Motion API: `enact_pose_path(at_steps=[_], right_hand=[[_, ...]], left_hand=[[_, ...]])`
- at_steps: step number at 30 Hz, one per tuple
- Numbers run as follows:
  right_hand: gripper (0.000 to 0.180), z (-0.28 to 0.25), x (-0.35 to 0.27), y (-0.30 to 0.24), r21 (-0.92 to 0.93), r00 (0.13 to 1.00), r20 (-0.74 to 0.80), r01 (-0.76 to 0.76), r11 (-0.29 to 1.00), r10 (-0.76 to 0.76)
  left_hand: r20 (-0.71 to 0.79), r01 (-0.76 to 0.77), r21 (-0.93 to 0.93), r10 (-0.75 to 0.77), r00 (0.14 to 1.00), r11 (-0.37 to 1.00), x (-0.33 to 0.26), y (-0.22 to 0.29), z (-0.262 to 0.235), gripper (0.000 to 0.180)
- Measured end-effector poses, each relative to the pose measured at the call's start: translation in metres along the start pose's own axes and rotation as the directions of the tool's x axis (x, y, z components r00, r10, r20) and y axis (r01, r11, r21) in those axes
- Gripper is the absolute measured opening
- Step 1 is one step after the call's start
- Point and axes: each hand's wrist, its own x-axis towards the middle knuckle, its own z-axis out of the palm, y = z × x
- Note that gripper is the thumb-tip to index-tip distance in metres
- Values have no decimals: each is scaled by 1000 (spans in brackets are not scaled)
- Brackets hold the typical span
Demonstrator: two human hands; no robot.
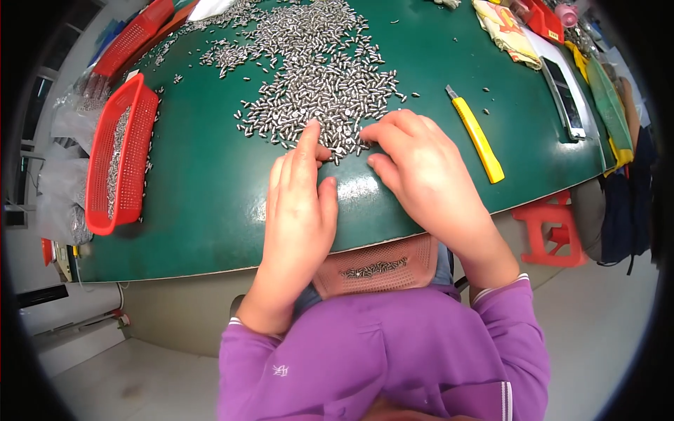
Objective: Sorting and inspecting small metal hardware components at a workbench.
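Note:
A heap of small, shiny, bullet-shaped metal pins point(316, 88) spreads over the green tabletop point(210, 224), reaching from the far side to just before my hands. At the heap's near left edge is my left hand point(302, 193), its fingers stretched out and the thumb apart. My right hand point(421, 165) borders the near right edge, fingers bent and fingertips at the outermost pins, with a gap between thumb and forefinger. Neither hand visibly holds a pin. Below the table edge, a pink perforated basket point(418, 263) rests on my lap with some pins in it.
A red perforated basket point(133, 179) with pins stands at the left. To the right lie a yellow utility knife point(477, 140), blade out, and a phone-like dark device point(562, 95). A cloth point(505, 31) is at the far right. A red stool point(554, 231) stands beyond the table edge.

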Motion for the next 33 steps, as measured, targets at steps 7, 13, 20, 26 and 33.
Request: enact_pose_path(at_steps=[7, 13, 20, 26, 33], right_hand=[[19, 6, -6, -6, 119, 996, 86, -34, 992, 23], [17, 6, -10, -8, 271, 995, 102, -21, 962, -7], [16, 4, -13, -9, 266, 993, 118, -51, 963, 20], [14, 6, -12, -11, 199, 994, 111, -32, 980, 9], [13, -1, -13, -9, 127, 987, 155, 25, 992, -44]], left_hand=[[23, 47, -95, -45, 999, 994, -3, 3, 0, 72], [57, 54, -168, -45, 997, 984, -11, 1, -4, 74], [36, 5, -143, 0, 999, 990, -11, 0, -4, 76], [44, 0, -144, 6, 999, 990, -11, 1, -4, 74], [43, -18, -145, 25, 999, 989, -11, 0, -4, 71]])
